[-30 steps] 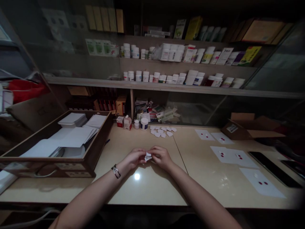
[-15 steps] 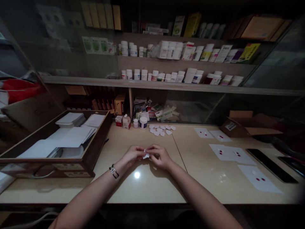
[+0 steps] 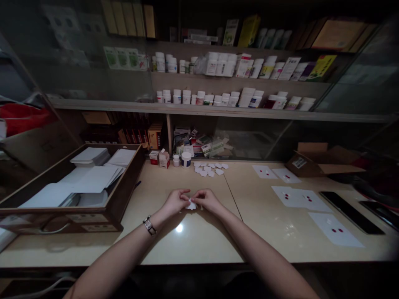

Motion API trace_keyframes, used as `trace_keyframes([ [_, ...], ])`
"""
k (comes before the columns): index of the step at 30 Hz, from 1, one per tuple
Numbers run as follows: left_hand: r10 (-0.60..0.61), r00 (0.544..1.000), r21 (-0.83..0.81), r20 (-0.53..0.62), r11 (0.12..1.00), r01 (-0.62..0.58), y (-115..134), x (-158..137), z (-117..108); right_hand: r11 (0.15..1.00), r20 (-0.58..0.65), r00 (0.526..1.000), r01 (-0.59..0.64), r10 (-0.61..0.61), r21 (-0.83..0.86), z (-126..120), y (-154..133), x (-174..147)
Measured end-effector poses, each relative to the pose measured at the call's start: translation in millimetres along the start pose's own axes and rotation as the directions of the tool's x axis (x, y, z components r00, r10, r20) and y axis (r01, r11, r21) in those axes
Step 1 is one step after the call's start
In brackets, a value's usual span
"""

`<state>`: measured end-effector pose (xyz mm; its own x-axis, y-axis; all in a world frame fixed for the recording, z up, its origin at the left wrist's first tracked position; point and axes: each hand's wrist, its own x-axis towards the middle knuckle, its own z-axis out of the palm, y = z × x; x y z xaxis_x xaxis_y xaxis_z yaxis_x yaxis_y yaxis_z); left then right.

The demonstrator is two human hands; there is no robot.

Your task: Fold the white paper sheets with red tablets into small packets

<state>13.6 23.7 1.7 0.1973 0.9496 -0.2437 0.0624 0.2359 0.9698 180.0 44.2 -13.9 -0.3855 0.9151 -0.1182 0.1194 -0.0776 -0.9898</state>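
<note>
Between my hands, over the middle of the table, is a small folded white paper packet (image 3: 191, 204). My left hand (image 3: 174, 204), with a bracelet watch (image 3: 149, 225) on the wrist, pinches its left side between thumb and fingers. My right hand (image 3: 208, 201) pinches the upper right side of the same packet. Beyond my hands lies a group of several folded paper packets (image 3: 211, 169). Off to the right, paper sheets (image 3: 346, 236) lie flat, with dark red and white pills (image 3: 337, 230) on them.
A wooden drawer (image 3: 116, 207) holding stacks of white paper stands at left. White bottles (image 3: 186, 160) and small boxes (image 3: 164, 159) are at the back. At right are a black phone (image 3: 352, 212) and an open cardboard box (image 3: 307, 164). Medicine shelves (image 3: 218, 109) rise behind.
My fingers have shifted on the paper packet; the left fingers are more stretched, and more of the paper shows below the fingertips. The view has moved slightly.
</note>
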Motion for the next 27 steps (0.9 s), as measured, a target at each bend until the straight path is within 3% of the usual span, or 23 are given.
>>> trace_keyframes([
  [9,-0.096,0.995,-0.080,-0.004,0.992,0.095,7,-5,6,0.995,-0.194,0.980,0.061,-0.044,0.083,0,-1,1],
  [15,-0.090,0.994,-0.188,-0.064,0.979,0.076,13,-9,12,0.994,-0.107,0.994,-0.020,0.031,0.110,1,-6,-1],
  [23,0.065,0.990,-0.084,-0.129,0.994,-0.077,6,-1,6,0.992,-0.041,0.995,-0.089,0.093,0.088,4,-7,-3],
  [27,0.064,0.989,-0.076,-0.135,0.994,-0.074,3,2,3,0.992,-0.010,0.996,-0.085,0.086,0.089,4,-7,-3],
])
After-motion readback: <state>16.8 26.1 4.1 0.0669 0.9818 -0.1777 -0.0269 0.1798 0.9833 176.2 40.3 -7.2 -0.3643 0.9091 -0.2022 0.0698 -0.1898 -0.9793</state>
